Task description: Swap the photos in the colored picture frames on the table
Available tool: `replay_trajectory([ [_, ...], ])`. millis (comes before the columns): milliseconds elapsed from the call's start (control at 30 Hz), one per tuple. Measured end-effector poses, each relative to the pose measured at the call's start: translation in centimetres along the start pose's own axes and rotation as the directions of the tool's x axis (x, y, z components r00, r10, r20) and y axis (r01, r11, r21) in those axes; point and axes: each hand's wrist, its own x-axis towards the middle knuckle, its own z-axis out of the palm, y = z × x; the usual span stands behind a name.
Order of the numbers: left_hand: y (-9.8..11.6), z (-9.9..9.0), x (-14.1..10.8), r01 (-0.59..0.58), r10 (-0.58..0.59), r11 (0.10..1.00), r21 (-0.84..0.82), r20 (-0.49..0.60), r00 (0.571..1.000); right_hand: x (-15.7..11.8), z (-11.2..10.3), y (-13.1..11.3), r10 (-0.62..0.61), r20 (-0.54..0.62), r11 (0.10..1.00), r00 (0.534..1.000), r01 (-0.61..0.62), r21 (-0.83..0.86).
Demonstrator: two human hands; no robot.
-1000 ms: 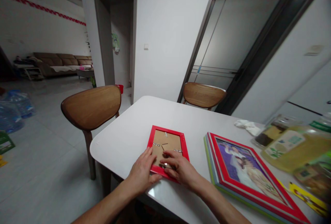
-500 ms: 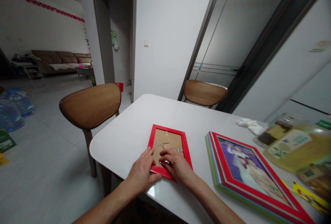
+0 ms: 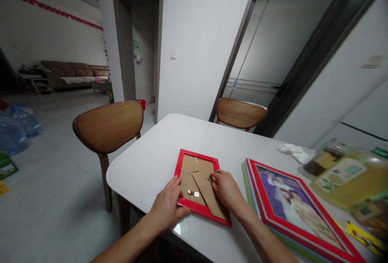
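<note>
The left hand (image 3: 166, 201) is laid over the lower left rail of a red picture frame (image 3: 198, 157), its fingers curved against the rim; whether it is gripping or only pressing cannot be told. The right hand (image 3: 226, 190) is closed in a pinch at the upper end of a brown easel strut (image 3: 210, 198), which lies diagonally across the back and reaches the lower right corner. The frame is lying face down on the white surface (image 3: 145, 166), near its edge, and metal clips (image 3: 193, 193) are set into its brown backing board (image 3: 189, 170). The frame is judged light and stiff, and is best held by its rails; the thin strut is likely to bend if forced, and any glass inside would be fragile. Just to the right, a stacked framed photograph (image 3: 291, 202) with red, blue and green edges is placed, and clear plastic packaging (image 3: 342, 178) and a crumpled white tissue (image 3: 292, 152) are seen beyond it. Farther off, two wooden chairs (image 3: 107, 127) (image 3: 241, 113) stand at the surface, and a brown sofa (image 3: 72, 73) is seen across the room.
</note>
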Motion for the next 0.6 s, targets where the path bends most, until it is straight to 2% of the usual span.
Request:
replay_trajectory([
  [467,0.0,-0.2,0.0,-0.024,0.024,1.0,-0.014,0.004,1.0,0.5,0.2,0.1,0.04,-0.067,0.997,0.997,-0.044,-0.056],
  [600,0.1,-0.1,-0.2,-0.014,0.014,1.0,-0.001,-0.006,1.0,0.9,0.3,-1.7,-0.026,-0.076,1.0,0.997,0.026,-0.002],
])
